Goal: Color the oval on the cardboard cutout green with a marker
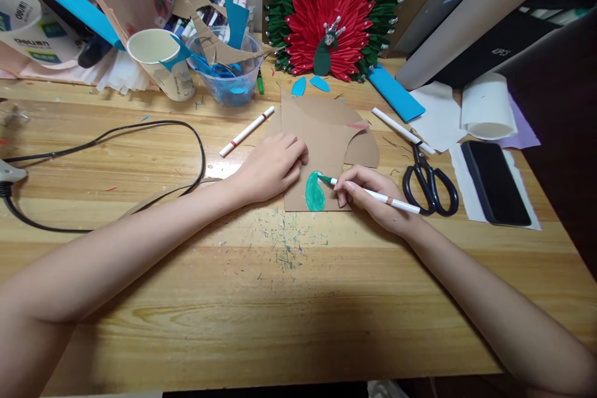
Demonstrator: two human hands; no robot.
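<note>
My right hand (pixel 373 196) is closed around a white felt-tip marker (pixel 390 201) with a brown band. The marker's dark green tip touches the upper edge of a green, drop-shaped patch (pixel 316 193) near the front edge of a piece of brown cardboard (pixel 321 130). I cannot tell whether the patch is coloured onto the board or a separate piece. My left hand (pixel 275 165) lies palm down on the cardboard's left side, fingers slightly bent, holding nothing. Under the board's right side, a rounded piece of cardboard (pixel 366 150) sticks out.
Black-handled scissors (pixel 429 183) and a phone (pixel 495 181) lie at right. White markers (pixel 247 131) flank the board. Behind stand a paper cup (pixel 163 62), a plastic tub of scraps (pixel 228 90) and a red-green peacock craft (pixel 331 12). A black cable (pixel 140 123) loops at left.
</note>
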